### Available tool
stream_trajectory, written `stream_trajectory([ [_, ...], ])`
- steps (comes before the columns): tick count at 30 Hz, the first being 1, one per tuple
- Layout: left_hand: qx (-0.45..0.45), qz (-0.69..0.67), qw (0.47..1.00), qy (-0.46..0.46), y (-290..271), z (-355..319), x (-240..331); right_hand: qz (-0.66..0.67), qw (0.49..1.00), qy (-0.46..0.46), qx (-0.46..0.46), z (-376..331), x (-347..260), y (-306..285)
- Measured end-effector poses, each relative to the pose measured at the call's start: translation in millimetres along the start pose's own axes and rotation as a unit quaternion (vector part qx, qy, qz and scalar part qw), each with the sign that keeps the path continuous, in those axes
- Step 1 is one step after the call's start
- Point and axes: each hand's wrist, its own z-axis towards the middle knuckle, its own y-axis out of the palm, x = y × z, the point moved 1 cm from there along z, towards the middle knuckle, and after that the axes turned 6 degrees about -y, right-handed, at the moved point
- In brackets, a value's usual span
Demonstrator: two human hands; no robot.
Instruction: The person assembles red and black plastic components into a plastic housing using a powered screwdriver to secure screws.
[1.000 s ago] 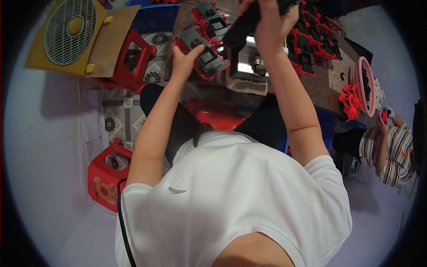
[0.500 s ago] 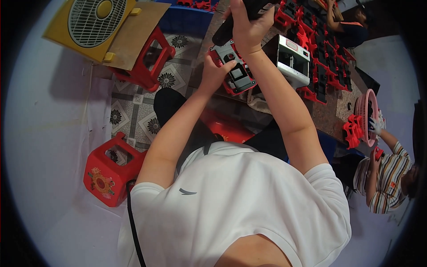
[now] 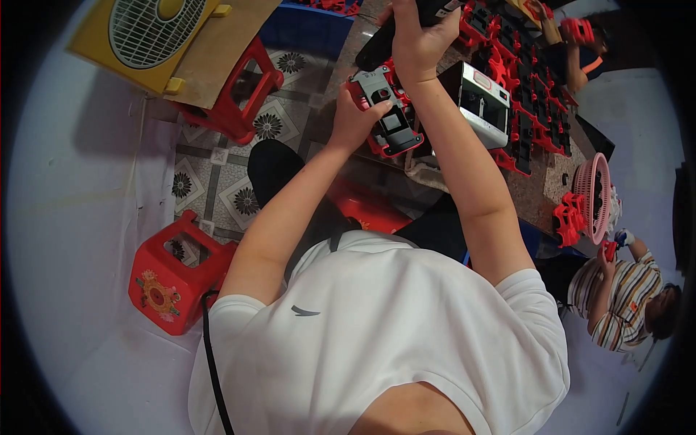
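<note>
My left hand (image 3: 357,116) is closed around a red plastic housing (image 3: 395,123) with a grey and black top, its thumb lying across the upper face. The housing is tilted, at the near edge of the table. Just above it, my right hand (image 3: 428,47) grips a black handheld power tool (image 3: 378,45), whose upper part runs to the picture's top edge. The tool's dark body overlaps the housing's far end; I cannot tell whether its tip touches. Right of my right forearm stands a white and black box-shaped device (image 3: 487,101).
Rows of red and black housings (image 3: 523,101) cover the table's right side. A pink basket (image 3: 593,197) stands beyond, with red parts (image 3: 569,217) beside it. Two co-workers handle red parts. At left are a yellow fan (image 3: 109,43), a red stool (image 3: 170,286) and a blue bin (image 3: 304,30).
My hands, the housing and the tool have shifted slightly right in the picture. The striped-sleeved co-worker's gloved hand has moved from the basket to a red part; the far co-worker now holds a red part up.
</note>
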Motion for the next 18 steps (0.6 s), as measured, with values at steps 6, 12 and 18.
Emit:
stream_trajectory([
  [6, 0.016, -0.001, 1.000, -0.016, 3.4, -6.2, 17.2, 0.087, 0.989, 0.057, -0.108, -5.6, -1.6, 3.1],
  [12, 0.034, 0.057, 0.998, -0.001, 8.2, -6.0, 30.7, 0.053, 0.995, -0.009, -0.089, -11.9, 15.8, 7.7],
  [18, 0.000, -0.048, 0.998, 0.047, -4.0, -6.1, 5.9, 0.114, 0.971, 0.206, -0.033, -6.5, -7.8, 3.8],
])
